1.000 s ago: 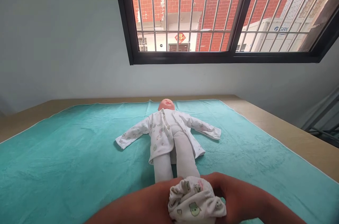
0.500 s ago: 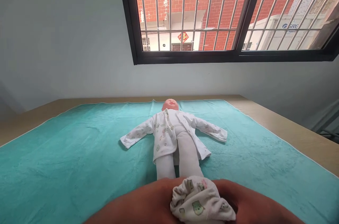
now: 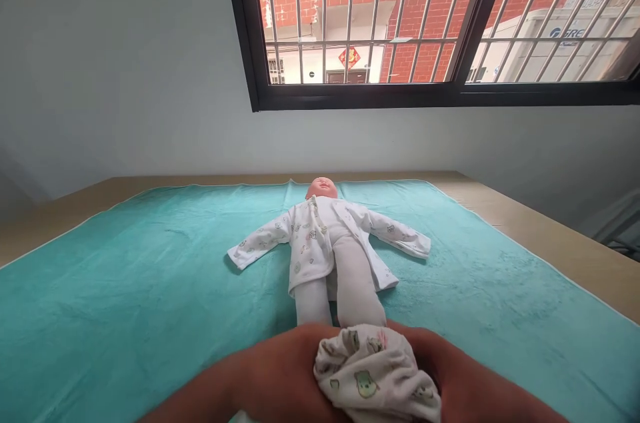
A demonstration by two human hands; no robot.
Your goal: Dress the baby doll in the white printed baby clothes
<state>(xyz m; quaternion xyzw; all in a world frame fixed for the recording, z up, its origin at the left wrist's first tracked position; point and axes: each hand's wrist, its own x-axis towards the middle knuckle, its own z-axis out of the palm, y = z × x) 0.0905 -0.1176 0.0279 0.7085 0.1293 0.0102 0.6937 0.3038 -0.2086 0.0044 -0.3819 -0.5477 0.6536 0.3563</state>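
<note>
A baby doll (image 3: 356,276) lies on its back, head away from me, with its white legs pointing toward me. It wears a white printed jacket (image 3: 309,250), unfastened at the front, with both sleeves spread out. At the doll's lower legs is a bunched white cloth with green animal prints, seemingly baby pants (image 3: 367,376). My left hand (image 3: 295,360) grips this cloth from the left, fingers curled and mostly hidden. My right hand (image 3: 433,356) holds it from the right, its fingertips behind the fabric. The doll's feet are hidden by my hands and the cloth.
A turquoise towel (image 3: 150,283) lies under the doll, over a wooden table (image 3: 530,223) whose bare edges show at the sides and back. Beyond stand a grey wall (image 3: 125,76) and a black-framed window (image 3: 350,98) with metal bars.
The view has tilted slightly down, so the doll and table sit higher in the picture. Both hands and the bunched pants have shifted a little left. Both hands keep their hold.
</note>
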